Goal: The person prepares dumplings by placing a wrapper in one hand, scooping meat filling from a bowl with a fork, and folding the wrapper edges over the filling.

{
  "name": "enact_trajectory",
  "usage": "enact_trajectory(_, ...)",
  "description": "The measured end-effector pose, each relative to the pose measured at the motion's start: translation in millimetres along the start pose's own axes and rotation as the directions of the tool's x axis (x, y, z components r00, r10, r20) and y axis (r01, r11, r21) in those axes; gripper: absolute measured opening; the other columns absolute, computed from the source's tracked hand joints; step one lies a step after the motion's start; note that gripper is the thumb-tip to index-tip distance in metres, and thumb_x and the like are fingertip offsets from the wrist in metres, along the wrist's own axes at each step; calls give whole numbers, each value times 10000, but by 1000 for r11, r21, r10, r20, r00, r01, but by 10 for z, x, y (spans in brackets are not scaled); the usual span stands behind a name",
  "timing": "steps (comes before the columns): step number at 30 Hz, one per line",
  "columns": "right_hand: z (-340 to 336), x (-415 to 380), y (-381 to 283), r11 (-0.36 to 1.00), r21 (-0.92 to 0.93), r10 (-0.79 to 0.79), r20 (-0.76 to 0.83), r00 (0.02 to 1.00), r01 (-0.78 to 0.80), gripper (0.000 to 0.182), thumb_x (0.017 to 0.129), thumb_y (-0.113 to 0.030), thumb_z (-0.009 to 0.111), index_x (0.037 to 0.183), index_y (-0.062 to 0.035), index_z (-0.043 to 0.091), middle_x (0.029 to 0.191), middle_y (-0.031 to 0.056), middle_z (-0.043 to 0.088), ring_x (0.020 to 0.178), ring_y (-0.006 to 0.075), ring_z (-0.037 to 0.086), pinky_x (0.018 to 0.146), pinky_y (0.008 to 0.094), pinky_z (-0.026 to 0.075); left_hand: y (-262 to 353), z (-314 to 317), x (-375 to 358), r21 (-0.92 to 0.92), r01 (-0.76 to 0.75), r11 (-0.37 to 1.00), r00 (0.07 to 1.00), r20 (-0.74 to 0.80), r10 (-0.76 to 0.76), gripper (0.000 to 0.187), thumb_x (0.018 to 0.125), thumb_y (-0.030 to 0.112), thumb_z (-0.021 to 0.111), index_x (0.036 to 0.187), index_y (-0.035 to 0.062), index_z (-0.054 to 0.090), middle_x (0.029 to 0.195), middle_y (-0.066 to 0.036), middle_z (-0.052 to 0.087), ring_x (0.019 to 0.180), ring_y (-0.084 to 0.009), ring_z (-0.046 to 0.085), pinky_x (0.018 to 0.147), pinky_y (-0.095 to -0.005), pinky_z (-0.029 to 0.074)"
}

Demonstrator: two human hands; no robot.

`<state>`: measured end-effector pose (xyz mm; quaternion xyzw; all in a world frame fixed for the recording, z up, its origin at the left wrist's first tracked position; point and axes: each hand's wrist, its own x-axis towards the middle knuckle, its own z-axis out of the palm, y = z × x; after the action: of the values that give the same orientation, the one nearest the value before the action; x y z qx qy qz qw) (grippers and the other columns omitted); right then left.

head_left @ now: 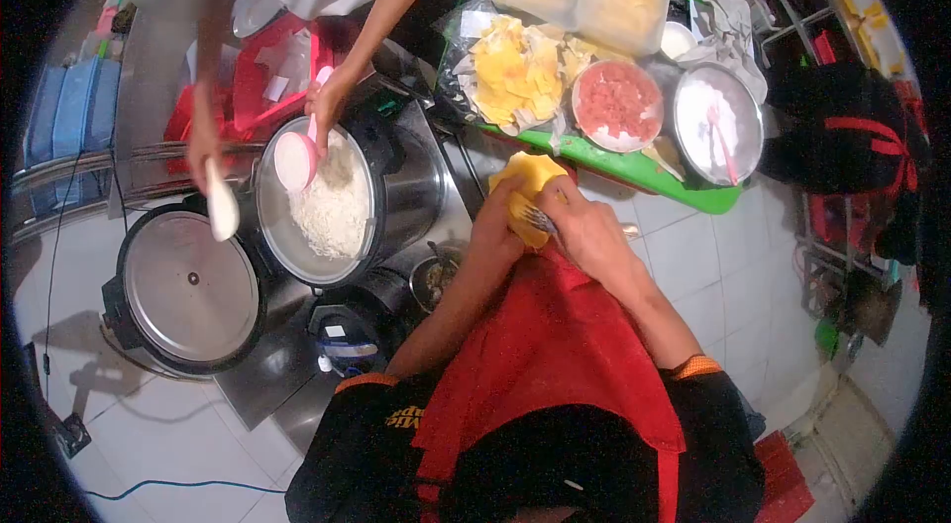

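In front of my red apron, my left hand (500, 223) is closed on a thin yellow wrapper (532, 169), which stands up between my two hands. My right hand (591, 234) is closed against the wrapper's other side. From its fingers a small striped metal utensil (538, 217), perhaps a fork, reaches over the yellow sheet; whatever lies inside the wrapper is hidden. Just beyond my hands is a green tray (693, 194). It bears a pile of yellow wrappers (515, 67), a bowl of pink minced meat (616, 99) and a metal bowl of white paste or powder (705, 117) with a pink spoon (728, 149).
To the left, a co-worker holds a pink ladle (295, 160) and a pale paddle (222, 206) over a large cooker of white rice (332, 216). A second cooker with a closed lid (188, 285) stands beside it. Two clear containers (624, 3) sit at the tray's back.
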<state>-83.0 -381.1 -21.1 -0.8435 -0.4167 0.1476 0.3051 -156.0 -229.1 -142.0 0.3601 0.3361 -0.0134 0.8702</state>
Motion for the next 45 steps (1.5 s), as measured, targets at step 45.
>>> enact_trajectory(45, -21, 1616, 962, 819, 463, 442, -131, 887, -340, 322, 894, -224, 643, 1115, 2, 580, 934, 237, 661, 901, 343, 643, 799, 402, 485, 709, -308, -714, -407, 57, 912, 998, 18, -54, 462, 991, 323, 517, 1350, 40, 450, 1272, -152, 590, 1115, -284, 618, 903, -415, 541)
